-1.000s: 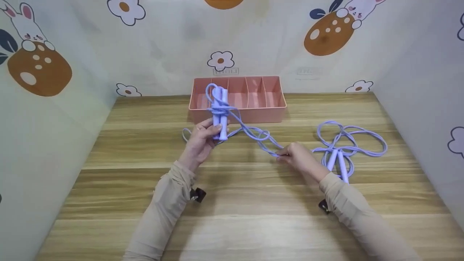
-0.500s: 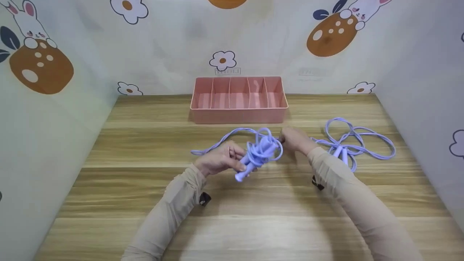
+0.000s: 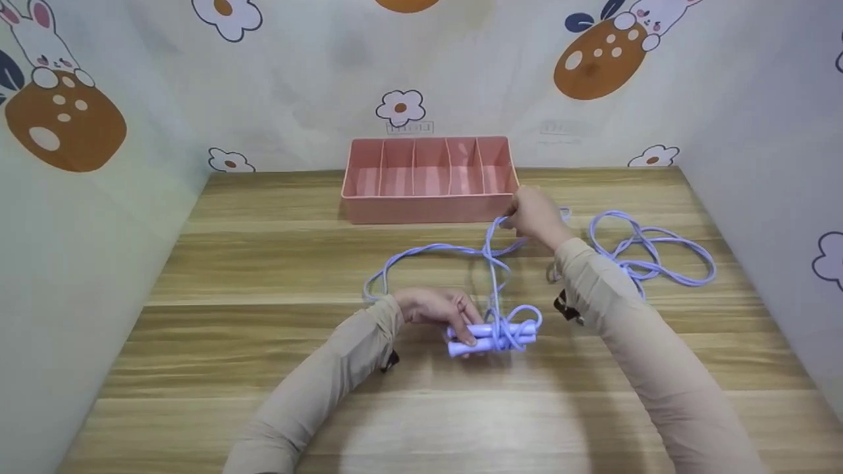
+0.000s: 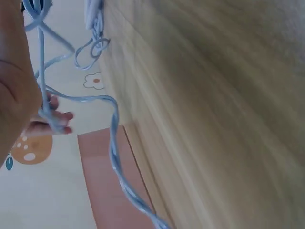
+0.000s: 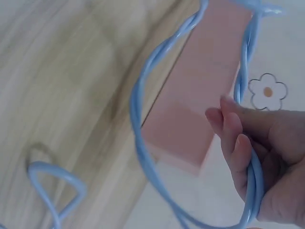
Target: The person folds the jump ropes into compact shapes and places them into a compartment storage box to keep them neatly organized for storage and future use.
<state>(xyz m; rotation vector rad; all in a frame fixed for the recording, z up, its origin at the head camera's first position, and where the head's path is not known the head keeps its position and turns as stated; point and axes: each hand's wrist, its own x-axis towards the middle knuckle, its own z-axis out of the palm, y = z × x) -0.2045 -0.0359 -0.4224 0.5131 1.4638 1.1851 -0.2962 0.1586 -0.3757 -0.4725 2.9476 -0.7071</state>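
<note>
In the head view my left hand (image 3: 435, 308) grips the paired handles of a lavender jump rope (image 3: 487, 343), held sideways low over the middle of the table. Loops of its cord wrap round the handles at their right end. Up and to the right, my right hand (image 3: 539, 214) holds the cord near the front right corner of the pink box (image 3: 431, 209). The right wrist view shows the doubled cord (image 5: 136, 109) running through the curled fingers in a loop. A twisted length of cord (image 4: 114, 143) hangs across the left wrist view.
A second lavender jump rope (image 3: 691, 284) lies loosely coiled on the wooden table (image 3: 263, 263) at right, its handles mostly hidden behind my right sleeve (image 3: 632, 329). The box has several open compartments and stands at the back, near the patterned wall (image 3: 316, 99).
My left hand has brought the handles down and right from before the box, turning them from upright to sideways. My right hand, still on the cord, has risen towards the box's right corner.
</note>
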